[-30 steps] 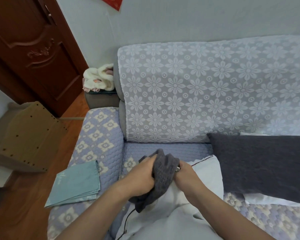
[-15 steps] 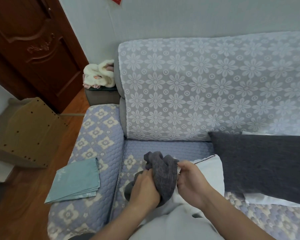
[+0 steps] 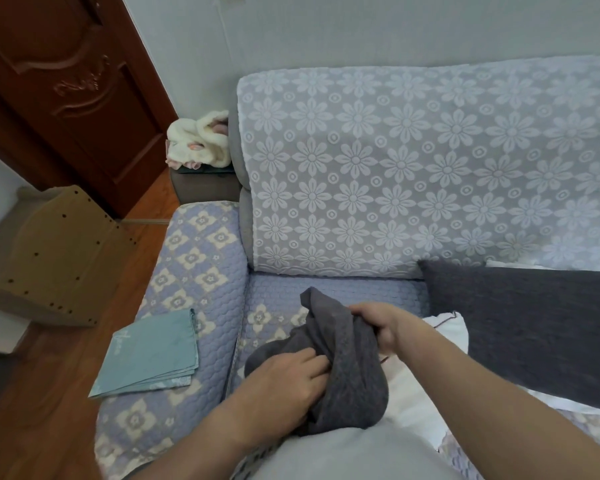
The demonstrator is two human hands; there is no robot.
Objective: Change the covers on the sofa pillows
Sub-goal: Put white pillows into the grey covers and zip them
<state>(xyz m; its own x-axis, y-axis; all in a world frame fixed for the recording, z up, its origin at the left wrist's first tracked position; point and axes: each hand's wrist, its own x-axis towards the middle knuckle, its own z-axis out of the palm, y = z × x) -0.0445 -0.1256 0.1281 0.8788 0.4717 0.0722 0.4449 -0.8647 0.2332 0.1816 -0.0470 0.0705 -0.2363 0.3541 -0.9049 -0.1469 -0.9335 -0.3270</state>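
Both hands are gripping the bunched grey cover (image 3: 343,368): left hand (image 3: 284,386) gathering low, right hand (image 3: 383,323) clamping above, likely freeing the white pillow (image 3: 444,327) underneath.

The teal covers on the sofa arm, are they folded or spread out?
Folded: the teal covers lie as a flat square stack with layered edges showing.

Grey cover (image 3: 347,368): dark knit fabric, bunched into a tall crumpled wad, gripped on both sides, over the seat's front.
White pillow (image 3: 445,329): bare, red-piped edge showing, lying flat just right of the wad.
Dark pillow (image 3: 534,320): still covered, propped against the backrest, overlapping the white one.
Teal covers (image 3: 153,358): folded stack, flat on the armrest.
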